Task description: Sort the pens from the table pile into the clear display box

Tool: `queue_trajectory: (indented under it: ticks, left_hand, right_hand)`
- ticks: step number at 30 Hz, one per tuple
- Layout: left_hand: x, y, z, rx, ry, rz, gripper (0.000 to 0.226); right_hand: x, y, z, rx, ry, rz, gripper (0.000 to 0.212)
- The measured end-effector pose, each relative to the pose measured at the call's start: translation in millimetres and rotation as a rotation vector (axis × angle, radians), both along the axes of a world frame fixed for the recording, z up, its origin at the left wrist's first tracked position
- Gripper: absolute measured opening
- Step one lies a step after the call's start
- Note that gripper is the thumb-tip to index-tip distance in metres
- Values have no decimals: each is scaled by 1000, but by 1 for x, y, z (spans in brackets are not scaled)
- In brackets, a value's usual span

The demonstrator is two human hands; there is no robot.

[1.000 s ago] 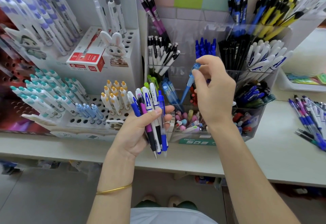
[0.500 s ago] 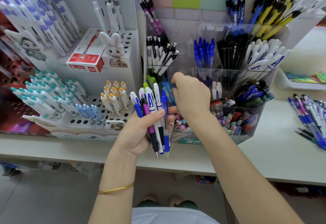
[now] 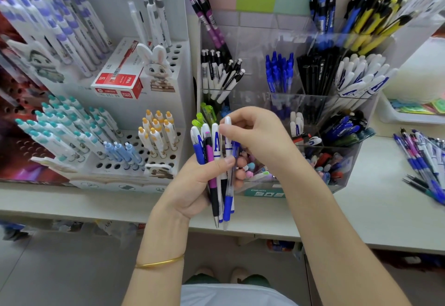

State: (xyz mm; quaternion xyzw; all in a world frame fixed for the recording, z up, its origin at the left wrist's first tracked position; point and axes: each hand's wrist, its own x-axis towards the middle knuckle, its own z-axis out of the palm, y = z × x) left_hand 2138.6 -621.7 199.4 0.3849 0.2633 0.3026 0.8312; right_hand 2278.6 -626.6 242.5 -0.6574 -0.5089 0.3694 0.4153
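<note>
My left hand (image 3: 192,185) grips a bunch of pens (image 3: 214,158), white, blue, black and pink, tips pointing down, in front of the clear display box (image 3: 342,185). My right hand (image 3: 255,137) pinches the top of one white pen (image 3: 227,125) in that bunch with thumb and fingers. The box has tiered compartments holding black-and-white, blue, black, yellow and white pens. The table pile of pens (image 3: 423,161) lies at the right edge of the white table (image 3: 375,216).
A white perforated pen stand (image 3: 144,137) with teal, blue and orange-capped pens stands left of the box, with a red-and-white carton (image 3: 118,81) and a rabbit figure (image 3: 157,69) on it. A white tray (image 3: 404,117) sits at the far right.
My right hand put a blue pen down into the box, then came back to the bunch and now pinches the top of a white pen. My left hand has stayed put.
</note>
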Motion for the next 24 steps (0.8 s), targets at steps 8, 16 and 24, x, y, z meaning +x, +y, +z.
queue_trajectory:
  ticks: [8, 16, 24]
  left_hand:
    - [0, -2, -4, 10, -20, -108, 16]
    - [-9, 4, -11, -68, -115, -279, 30]
    - [-8, 3, -13, -83, -64, -327, 26]
  right_hand:
    - [4, -2, 0, 19, -111, 173, 18]
    - [12, 7, -2, -113, 24, 151, 8]
    - [17, 11, 2, -196, -101, 248, 20]
